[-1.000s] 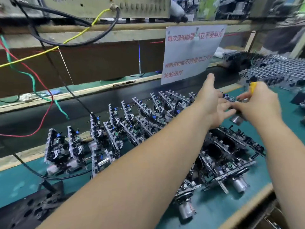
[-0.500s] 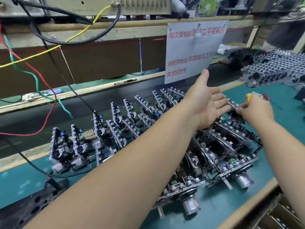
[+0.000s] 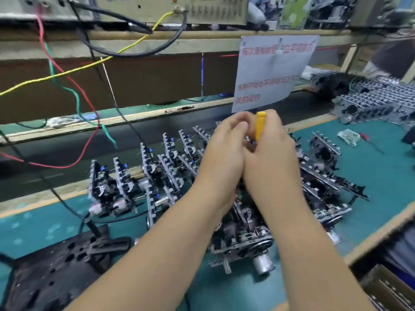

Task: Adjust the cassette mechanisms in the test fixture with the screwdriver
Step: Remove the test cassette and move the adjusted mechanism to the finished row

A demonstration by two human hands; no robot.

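My right hand is shut on a yellow-handled screwdriver, held upright with its tip pointing down between my hands. My left hand presses against the right one, fingers curled on a cassette mechanism; only a small metal part of it shows. Both hands hover over rows of cassette mechanisms standing on edge on the green mat. More mechanisms lie flat under my forearms. A black test fixture with a cable sits at the near left.
A red screwdriver and a small bag lie on the mat to the right. Stacked mechanisms fill the back right. A paper sign hangs behind. Coloured wires cross at the left. A cardboard box sits below the table's edge.
My left hand was open with fingers spread; it has closed. Both hands have come together over the middle of the rows, and the yellow screwdriver now stands upright.
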